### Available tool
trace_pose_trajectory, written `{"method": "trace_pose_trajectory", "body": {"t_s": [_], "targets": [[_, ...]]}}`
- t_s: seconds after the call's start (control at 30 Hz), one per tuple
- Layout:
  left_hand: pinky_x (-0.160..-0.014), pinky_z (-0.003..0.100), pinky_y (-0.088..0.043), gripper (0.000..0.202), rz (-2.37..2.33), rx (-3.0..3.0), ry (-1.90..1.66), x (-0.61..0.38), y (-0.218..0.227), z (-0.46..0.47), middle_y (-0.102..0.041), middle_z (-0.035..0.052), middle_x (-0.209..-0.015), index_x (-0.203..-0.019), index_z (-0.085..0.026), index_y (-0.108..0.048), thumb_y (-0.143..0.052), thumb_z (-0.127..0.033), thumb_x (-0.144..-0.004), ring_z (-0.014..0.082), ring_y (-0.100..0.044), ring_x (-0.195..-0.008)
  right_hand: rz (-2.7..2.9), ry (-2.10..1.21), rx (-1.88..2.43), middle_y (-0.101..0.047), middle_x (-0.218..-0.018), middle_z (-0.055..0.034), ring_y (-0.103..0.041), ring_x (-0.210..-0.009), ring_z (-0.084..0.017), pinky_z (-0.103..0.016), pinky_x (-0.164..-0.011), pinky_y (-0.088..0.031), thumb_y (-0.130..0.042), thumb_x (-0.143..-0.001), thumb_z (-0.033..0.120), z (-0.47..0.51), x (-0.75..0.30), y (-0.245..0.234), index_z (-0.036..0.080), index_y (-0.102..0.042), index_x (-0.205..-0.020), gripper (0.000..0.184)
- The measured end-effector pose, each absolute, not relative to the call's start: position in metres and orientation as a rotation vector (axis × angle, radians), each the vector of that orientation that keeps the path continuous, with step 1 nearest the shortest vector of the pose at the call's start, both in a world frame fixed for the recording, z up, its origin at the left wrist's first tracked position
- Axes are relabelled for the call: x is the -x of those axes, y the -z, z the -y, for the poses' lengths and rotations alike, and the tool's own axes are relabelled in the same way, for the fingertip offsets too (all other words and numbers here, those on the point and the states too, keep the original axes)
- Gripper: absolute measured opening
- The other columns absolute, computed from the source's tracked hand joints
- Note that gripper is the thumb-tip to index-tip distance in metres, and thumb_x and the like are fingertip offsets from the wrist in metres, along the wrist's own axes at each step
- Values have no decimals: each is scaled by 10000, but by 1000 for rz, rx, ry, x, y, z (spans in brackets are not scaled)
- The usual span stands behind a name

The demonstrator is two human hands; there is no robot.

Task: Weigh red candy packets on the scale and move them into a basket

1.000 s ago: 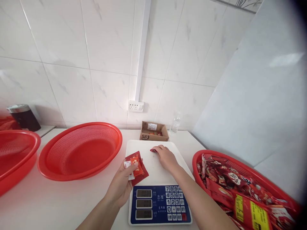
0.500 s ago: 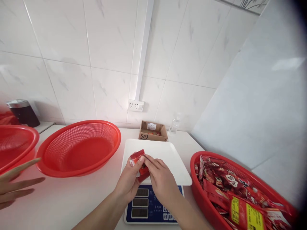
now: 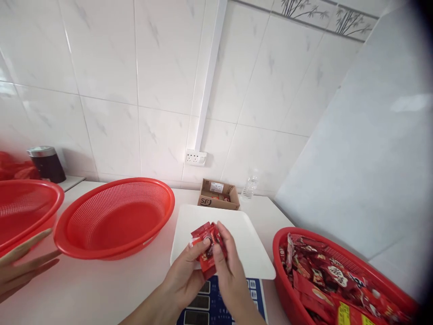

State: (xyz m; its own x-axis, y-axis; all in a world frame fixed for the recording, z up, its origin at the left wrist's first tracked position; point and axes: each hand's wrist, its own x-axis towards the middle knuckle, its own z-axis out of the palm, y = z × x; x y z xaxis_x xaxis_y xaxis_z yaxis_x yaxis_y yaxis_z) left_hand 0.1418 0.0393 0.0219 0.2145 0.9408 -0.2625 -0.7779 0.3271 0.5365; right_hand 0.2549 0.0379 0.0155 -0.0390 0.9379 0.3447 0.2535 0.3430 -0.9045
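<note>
Above the white pan (image 3: 252, 246) of a weighing scale, my left hand (image 3: 182, 275) holds several small red snack packets (image 3: 207, 259), its thumb pressed on top of them. My right hand (image 3: 232, 268) closes on the same packets from the right, thumb and fingers at their edge. The packets overlap, so I cannot make out how many there are. Under my wrists shows the scale's blue panel (image 3: 218, 298) with its displays, partly covered by my arms. At the right stands a red basket (image 3: 282, 271) full of red snack packets (image 3: 324, 280), some with yellow labels.
A red basket with perforated sides (image 3: 128, 216) stands left of the scale, another (image 3: 30, 198) farther left. Another person's hand (image 3: 23, 268) reaches in at the left edge. Behind the scale are a cardboard box (image 3: 216, 203) and a clear plastic bottle (image 3: 249, 186) by the wall.
My right hand has turned and shifted so its fingers now point up beside the packets, which show more. The view has tilted up slightly. The other person's hand stays near the left basket.
</note>
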Motion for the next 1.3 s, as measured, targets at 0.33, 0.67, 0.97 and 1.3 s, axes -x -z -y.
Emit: {"method": "trace_pose_trajectory", "body": {"t_s": [0.33, 0.67, 0.97, 1.3], "targets": [[-728, 255, -507, 229, -615, -717, -1189, -130, -35, -28, -698, 47, -841, -928, -168, -626, -708, -295, -756, 143, -640, -750, 1706, -809, 1150, -214, -1532, -31, -193, -1393, -229, -491, -1107, -239, -400, -914, 446, -27, -258, -7, 307, -198, -1455, 595], [-889, 493, -459, 787, -1820, -1433, -1399, -17, -68, -64, -606, 127, -1183, -1389, -298, -299, -692, -423, -719, 316, -599, -1039, 1593, -844, 1256, -314, -1494, -72, -351, -1329, -255, -508, -1064, -307, -419, -897, 473, -17, -301, -5, 340, -153, -1455, 633], [-925, 504, -410, 599, -2005, -1840, -704, -3, -26, -32, -467, 101, -1401, -1398, -317, -343, -480, -482, -839, 366, -414, -1271, 1676, -542, 1468, -316, -1492, -55, -400, -1292, -310, -536, -1037, -347, -425, -864, 512, -12, -332, 1, 321, -258, -1431, 621], [-777, 398, -467, 511, -2046, -2062, -385, -11, -15, -24, -609, 97, -1252, -1394, -278, -371, -363, -402, -898, 323, -606, -1025, 1787, -144, 1820, -470, -1391, -84, -422, -1276, -317, -524, -1030, -376, -407, -808, 551, -18, -447, 45, 238, -494, -1294, 585]]}}
